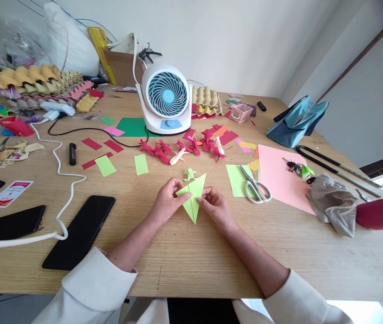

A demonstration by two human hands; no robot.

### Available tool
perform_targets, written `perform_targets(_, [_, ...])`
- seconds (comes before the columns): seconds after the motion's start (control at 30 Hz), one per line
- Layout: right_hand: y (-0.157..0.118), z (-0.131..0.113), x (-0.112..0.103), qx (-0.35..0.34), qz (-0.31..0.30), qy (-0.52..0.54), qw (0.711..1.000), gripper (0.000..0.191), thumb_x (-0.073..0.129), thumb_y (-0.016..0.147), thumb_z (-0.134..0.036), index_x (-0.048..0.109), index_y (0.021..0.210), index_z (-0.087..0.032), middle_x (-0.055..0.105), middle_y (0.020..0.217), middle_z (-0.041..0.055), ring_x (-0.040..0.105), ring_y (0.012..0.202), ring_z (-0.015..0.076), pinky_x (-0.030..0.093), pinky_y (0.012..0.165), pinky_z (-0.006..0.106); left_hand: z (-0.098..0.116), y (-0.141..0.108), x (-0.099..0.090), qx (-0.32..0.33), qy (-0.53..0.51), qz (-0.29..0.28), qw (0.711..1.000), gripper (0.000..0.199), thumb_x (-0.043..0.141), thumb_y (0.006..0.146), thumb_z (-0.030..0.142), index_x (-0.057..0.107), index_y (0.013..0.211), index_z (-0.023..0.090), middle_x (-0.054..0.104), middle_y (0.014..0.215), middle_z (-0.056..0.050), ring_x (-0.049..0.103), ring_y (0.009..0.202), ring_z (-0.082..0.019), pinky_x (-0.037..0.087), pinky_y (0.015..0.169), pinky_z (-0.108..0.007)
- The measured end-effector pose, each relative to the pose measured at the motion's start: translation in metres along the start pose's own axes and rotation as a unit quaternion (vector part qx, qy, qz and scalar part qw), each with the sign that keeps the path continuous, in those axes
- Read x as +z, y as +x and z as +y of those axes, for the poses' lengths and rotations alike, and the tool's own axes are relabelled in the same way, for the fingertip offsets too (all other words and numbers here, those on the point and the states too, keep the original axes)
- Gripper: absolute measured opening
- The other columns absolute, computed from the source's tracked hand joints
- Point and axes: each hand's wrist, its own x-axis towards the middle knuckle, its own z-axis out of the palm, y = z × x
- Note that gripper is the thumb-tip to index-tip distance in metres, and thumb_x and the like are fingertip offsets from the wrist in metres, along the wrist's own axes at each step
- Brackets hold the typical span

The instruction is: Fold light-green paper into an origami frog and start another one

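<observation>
A light green folded paper (194, 208), kite-shaped with creases along it, is held up between my two hands above the wooden table. My left hand (169, 199) pinches its left corner, the thumb lying across the front. On the right edge, my right hand (217, 208) grips it between thumb and fingers. Just beyond the paper stands a small green origami figure (189, 174). Further back lies a row of red origami figures (161, 153) with a few pale pink ones among them.
White scissors (258, 189) rest partly on a green sheet (236, 180), beside a large pink sheet (282, 180). A white fan (167, 99) stands behind the figures. Black phones (79, 231) and a white cable (73, 184) lie at left; a maroon object (382, 212) is at right.
</observation>
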Motion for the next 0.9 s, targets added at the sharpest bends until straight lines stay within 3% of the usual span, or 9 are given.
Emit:
perform_targets(0.17, [-0.002, -0.003, -0.001, -0.039, -0.001, -0.011, 0.999, 0.037, 0.077, 0.077, -0.042, 0.052, 0.099, -0.026, 0.056, 0.066, -0.0065, 0.051, 0.061, 0.0121, 0.043, 0.062, 0.026, 0.002, 0.001, 0.001, -0.015, -0.031, 0.000, 0.999, 0.041, 0.077, 0.069, 0.032, 0.039, 0.082, 0.022, 0.052, 0.067, 0.009, 0.049, 0.057, -0.008, 0.038, 0.056, -0.020])
perform_targets(0.3, [-0.003, -0.006, -0.003, -0.045, -0.010, -0.027, 0.999, 0.036, 0.070, 0.084, -0.045, 0.053, 0.112, -0.028, 0.063, 0.078, -0.0021, 0.057, 0.072, 0.0151, 0.047, 0.071, 0.029, 0.011, -0.001, 0.002, -0.075, -0.137, -0.028, 0.987, 0.049, 0.083, 0.064, 0.037, 0.040, 0.080, 0.021, 0.061, 0.076, 0.006, 0.059, 0.069, -0.011, 0.044, 0.065, -0.022])
perform_targets(0.43, [-0.006, -0.011, -0.004, -0.027, -0.070, -0.024, 0.997, 0.044, 0.073, 0.081, -0.046, 0.060, 0.120, -0.029, 0.066, 0.111, 0.0043, 0.060, 0.106, 0.0211, 0.049, 0.092, 0.035, 0.016, -0.005, 0.001, -0.198, -0.241, -0.128, 0.942, 0.046, 0.089, 0.060, 0.034, 0.049, 0.078, 0.019, 0.067, 0.091, -0.001, 0.063, 0.078, -0.014, 0.047, 0.068, -0.024])
perform_targets(0.5, [-0.008, -0.014, -0.004, -0.014, -0.104, -0.014, 0.994, 0.044, 0.074, 0.080, -0.044, 0.062, 0.119, -0.030, 0.064, 0.119, 0.0038, 0.058, 0.112, 0.0218, 0.048, 0.096, 0.036, 0.017, -0.008, 0.001, -0.236, -0.270, -0.181, 0.916, 0.040, 0.089, 0.061, 0.032, 0.059, 0.084, 0.019, 0.068, 0.093, -0.004, 0.063, 0.078, -0.014, 0.047, 0.067, -0.023])
perform_targets(0.57, [-0.011, -0.017, -0.004, -0.011, -0.121, 0.002, 0.993, 0.032, 0.077, 0.078, -0.041, 0.068, 0.107, -0.029, 0.064, 0.121, 0.0033, 0.059, 0.112, 0.0219, 0.049, 0.094, 0.035, 0.019, -0.010, 0.002, -0.241, -0.279, -0.216, 0.904, 0.040, 0.088, 0.065, 0.031, 0.067, 0.097, 0.019, 0.068, 0.097, -0.006, 0.061, 0.077, -0.013, 0.045, 0.064, -0.021])
perform_targets(0.63, [-0.012, -0.018, -0.004, -0.009, -0.126, 0.013, 0.992, 0.021, 0.078, 0.077, -0.038, 0.069, 0.092, -0.026, 0.066, 0.116, 0.0032, 0.062, 0.105, 0.0212, 0.051, 0.088, 0.035, 0.019, -0.011, 0.003, -0.236, -0.276, -0.231, 0.903, 0.047, 0.087, 0.068, 0.031, 0.069, 0.109, 0.020, 0.069, 0.095, -0.005, 0.059, 0.073, -0.011, 0.042, 0.060, -0.020])
perform_targets(0.7, [-0.012, -0.017, -0.004, -0.001, -0.123, 0.015, 0.992, 0.021, 0.078, 0.077, -0.039, 0.070, 0.091, -0.025, 0.069, 0.102, 0.0031, 0.065, 0.090, 0.0196, 0.053, 0.081, 0.035, 0.018, -0.011, 0.003, -0.233, -0.260, -0.231, 0.908, 0.049, 0.087, 0.067, 0.031, 0.070, 0.112, 0.020, 0.070, 0.088, -0.003, 0.058, 0.069, -0.010, 0.042, 0.061, -0.021])
perform_targets(0.8, [-0.008, -0.013, -0.006, 0.003, -0.082, 0.011, 0.997, 0.029, 0.078, 0.075, -0.044, 0.070, 0.095, -0.024, 0.070, 0.087, 0.0025, 0.064, 0.078, 0.0188, 0.052, 0.075, 0.034, 0.015, -0.009, 0.001, -0.220, -0.226, -0.202, 0.927, 0.041, 0.084, 0.069, 0.040, 0.074, 0.101, 0.017, 0.072, 0.083, -0.003, 0.062, 0.070, -0.015, 0.045, 0.066, -0.026])
perform_targets(0.9, [-0.004, -0.009, -0.008, 0.004, -0.028, 0.016, 0.999, 0.030, 0.080, 0.072, -0.046, 0.067, 0.086, -0.023, 0.069, 0.082, 0.0014, 0.061, 0.073, 0.0173, 0.050, 0.071, 0.032, 0.013, -0.006, -0.004, -0.175, -0.172, -0.145, 0.959, 0.038, 0.074, 0.076, 0.053, 0.074, 0.086, 0.016, 0.073, 0.079, -0.004, 0.063, 0.070, -0.017, 0.046, 0.065, -0.027])
